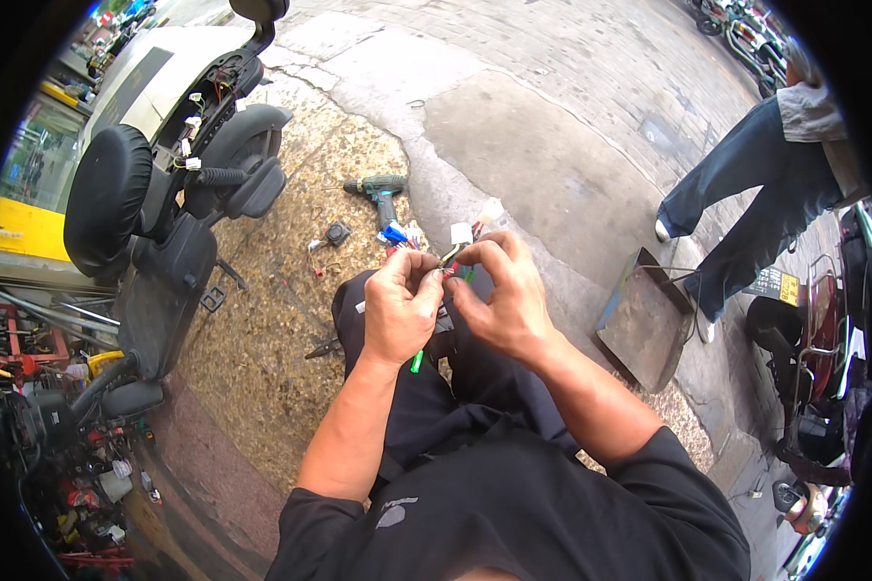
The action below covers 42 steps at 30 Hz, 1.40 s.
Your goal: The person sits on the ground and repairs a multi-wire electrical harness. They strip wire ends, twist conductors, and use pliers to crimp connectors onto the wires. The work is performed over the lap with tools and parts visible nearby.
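Fingers point(419, 263) of left hand point(402, 308) and right hand point(509, 302) pinch thin wires point(449, 273) — black shirt point(552, 504) bears a pale, illegible mark point(393, 512).

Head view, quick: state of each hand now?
Left hand: closed, pinching thin wires.
Right hand: fingers curled at those wires; firm grip can't be told.

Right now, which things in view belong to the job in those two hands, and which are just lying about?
Belongs, by the look of it:
wiring, at the fingertips of the left hand and right hand
blue connector close by

Apparently just lying about:
cordless drill, untouched on the ground
small black part with leads
metal dustpan
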Each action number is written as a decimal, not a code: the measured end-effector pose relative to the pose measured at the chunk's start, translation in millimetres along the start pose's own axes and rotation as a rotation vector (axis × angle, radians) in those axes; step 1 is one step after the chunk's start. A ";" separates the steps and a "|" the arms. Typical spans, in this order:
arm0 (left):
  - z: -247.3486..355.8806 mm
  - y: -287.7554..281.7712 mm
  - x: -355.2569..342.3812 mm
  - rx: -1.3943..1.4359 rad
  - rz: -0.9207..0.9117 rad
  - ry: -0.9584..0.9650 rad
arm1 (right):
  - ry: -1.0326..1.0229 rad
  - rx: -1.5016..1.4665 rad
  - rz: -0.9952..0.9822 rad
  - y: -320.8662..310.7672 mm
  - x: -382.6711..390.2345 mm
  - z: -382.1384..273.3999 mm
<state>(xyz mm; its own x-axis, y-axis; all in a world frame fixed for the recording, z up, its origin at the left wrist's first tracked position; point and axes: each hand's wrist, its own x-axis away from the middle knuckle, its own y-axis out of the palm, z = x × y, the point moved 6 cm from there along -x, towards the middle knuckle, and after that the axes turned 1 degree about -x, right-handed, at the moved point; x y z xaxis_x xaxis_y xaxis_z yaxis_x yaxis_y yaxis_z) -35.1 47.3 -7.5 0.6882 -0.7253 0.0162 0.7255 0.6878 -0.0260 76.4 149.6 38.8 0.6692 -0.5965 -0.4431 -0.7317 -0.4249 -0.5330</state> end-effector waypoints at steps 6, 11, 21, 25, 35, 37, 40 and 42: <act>-7.0 0.9 -4.0 0.202 -0.038 -0.086 | -0.333 0.079 0.018 -3.1 5.1 -27.5; -11.9 -1.0 -3.8 0.252 -0.100 -0.193 | -0.333 0.117 -0.030 8.9 2.0 -14.3; -4.8 1.0 -5.2 0.092 -0.091 -0.077 | -0.208 -0.037 -0.047 15.5 -2.2 6.0; 13.6 3.4 -1.6 -0.248 -0.001 0.162 | 0.003 -0.170 -0.060 18.1 -0.7 17.5; -16.0 7.4 -9.2 0.468 -0.283 -0.346 | 0.038 -0.345 -0.059 15.1 -2.3 19.7; -20.9 6.6 -7.6 0.502 -0.259 -0.385 | 0.070 -0.391 -0.096 16.1 -1.2 20.4; -22.8 6.2 -10.4 0.472 -0.295 -0.368 | 0.080 -0.440 -0.132 16.5 -1.1 21.2; -23.1 5.5 -11.3 0.427 -0.324 -0.360 | 0.076 -0.467 -0.153 16.5 -1.6 22.2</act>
<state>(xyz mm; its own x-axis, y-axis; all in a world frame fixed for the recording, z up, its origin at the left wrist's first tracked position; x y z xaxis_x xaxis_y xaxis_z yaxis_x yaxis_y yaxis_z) -39.1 58.6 -30.9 0.3395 -0.8939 0.2927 0.7851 0.4407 0.4352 66.2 158.7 14.7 0.7751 -0.5436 -0.3220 -0.6169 -0.7612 -0.2000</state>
